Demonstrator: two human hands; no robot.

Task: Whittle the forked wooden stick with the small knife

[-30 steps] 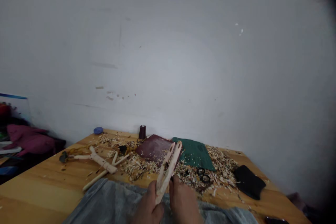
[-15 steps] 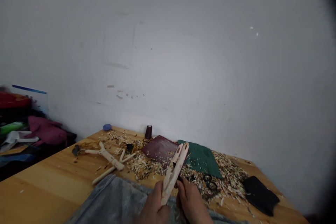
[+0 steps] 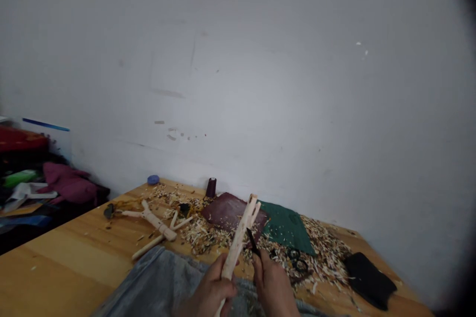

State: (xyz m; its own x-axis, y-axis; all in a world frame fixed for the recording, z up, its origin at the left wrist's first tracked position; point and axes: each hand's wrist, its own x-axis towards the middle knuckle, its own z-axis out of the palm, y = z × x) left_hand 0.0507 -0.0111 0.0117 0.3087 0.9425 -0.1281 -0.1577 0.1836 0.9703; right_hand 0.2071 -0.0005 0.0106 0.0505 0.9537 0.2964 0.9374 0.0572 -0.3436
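My left hand (image 3: 213, 287) is closed round the lower part of a pale, peeled forked stick (image 3: 238, 240), which points up and away from me. Near its far end the wood splits into two prongs with dark holes. A knife (image 3: 253, 242) with a dark blade is gripped in my right hand (image 3: 273, 282). Its blade stands just right of the stick, and I cannot tell whether it touches. The knife's handle is mostly hidden by my fingers. Grey cloth (image 3: 167, 277) lies under and beside both hands.
Wood shavings (image 3: 327, 247) cover much of the wooden table (image 3: 67, 272). A carved branching wooden piece (image 3: 158, 223) lies left. Maroon sheet (image 3: 223, 210), green sheet (image 3: 286, 225), thread spool (image 3: 211, 187), scissors (image 3: 297, 260) and a black flat piece (image 3: 370, 277) lie around. The wall (image 3: 278, 84) stands behind.
The forked stick has turned in my left hand, showing another side and tilting slightly left. My right hand has drawn the knife clear, so its blade now shows beside the stick.
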